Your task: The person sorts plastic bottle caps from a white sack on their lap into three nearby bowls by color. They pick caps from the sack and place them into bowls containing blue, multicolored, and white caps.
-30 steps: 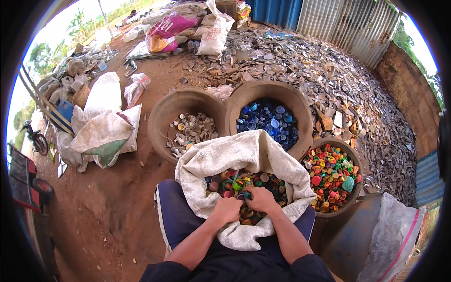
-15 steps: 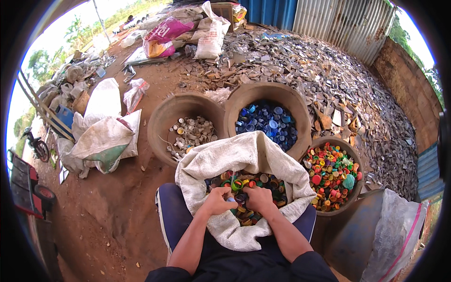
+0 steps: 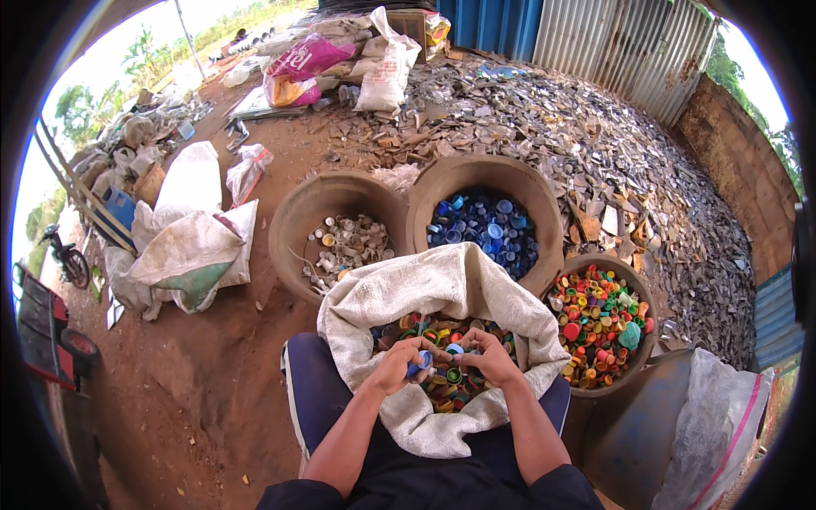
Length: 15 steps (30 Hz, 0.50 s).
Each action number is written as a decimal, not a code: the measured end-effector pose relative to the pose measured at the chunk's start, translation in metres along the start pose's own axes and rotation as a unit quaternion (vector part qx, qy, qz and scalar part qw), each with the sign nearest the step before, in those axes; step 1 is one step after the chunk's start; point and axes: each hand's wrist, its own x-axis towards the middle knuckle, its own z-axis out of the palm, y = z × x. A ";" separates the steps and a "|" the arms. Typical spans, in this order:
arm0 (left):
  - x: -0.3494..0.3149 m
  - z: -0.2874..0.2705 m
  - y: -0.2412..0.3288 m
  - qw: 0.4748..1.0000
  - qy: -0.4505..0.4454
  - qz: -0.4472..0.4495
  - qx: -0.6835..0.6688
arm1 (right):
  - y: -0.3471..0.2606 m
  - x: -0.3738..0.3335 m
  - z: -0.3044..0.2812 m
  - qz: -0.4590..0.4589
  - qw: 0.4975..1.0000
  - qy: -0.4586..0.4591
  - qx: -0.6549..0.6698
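Note:
A whitish woven sack (image 3: 399,285) stands between my knees, its mouth rolled outward. Mixed coloured bottle caps (image 3: 448,393) fill it. Over them my left hand (image 3: 396,364) is closed around blue bottle caps (image 3: 418,365). My right hand (image 3: 490,360) has its fingers pinched at a light-blue cap (image 3: 455,349), close to the left fingertips. Just how each finger touches that cap is hard to make out. Beyond the sack, one round tub (image 3: 291,223) contains white caps, and a second tub (image 3: 544,191) contains blue ones. Red, yellow and green caps fill a third tub (image 3: 650,330) at the right.
A barrel-like container (image 3: 633,421) with a clear plastic sack (image 3: 714,425) lies near right. Flat scrap pieces (image 3: 654,204) cover the ground toward a corrugated metal wall (image 3: 608,47). Sacks (image 3: 191,259) lie on the dirt at left, beside a red cart (image 3: 42,327).
My hands have come up slightly from the caps in the sack, and the right one has shifted a little rightward. More blue caps now show in the left hand and between the fingers.

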 end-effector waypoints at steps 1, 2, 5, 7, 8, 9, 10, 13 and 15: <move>0.000 0.000 0.000 1.000 0.003 0.001 -0.012 | -0.001 0.000 0.000 0.003 0.999 -0.011 0.044; -0.002 0.001 0.002 1.000 0.007 0.001 -0.022 | 0.000 0.000 -0.001 -0.020 1.000 -0.009 0.006; -0.002 -0.005 0.003 0.997 0.000 -0.008 -0.075 | 0.002 0.000 0.001 -0.109 0.976 0.032 -0.185; 0.000 -0.008 0.001 0.996 0.016 -0.011 -0.087 | -0.006 -0.002 0.009 -0.186 0.890 0.102 -0.404; 0.003 -0.007 -0.001 0.996 0.037 -0.011 -0.079 | -0.005 -0.002 0.007 -0.131 0.907 0.107 -0.386; 0.004 -0.008 -0.003 0.996 0.058 -0.012 -0.070 | -0.005 -0.002 0.006 -0.076 0.920 0.112 -0.367; 0.004 -0.010 -0.004 0.997 0.050 -0.007 -0.058 | -0.004 -0.001 0.004 -0.021 0.931 0.115 -0.346; 0.009 -0.017 -0.010 0.998 0.052 0.004 0.017 | -0.009 -0.002 -0.004 0.037 0.997 0.068 -0.008; 0.014 -0.016 -0.014 0.988 0.096 0.002 0.124 | -0.009 -0.003 -0.005 0.057 0.993 0.033 0.102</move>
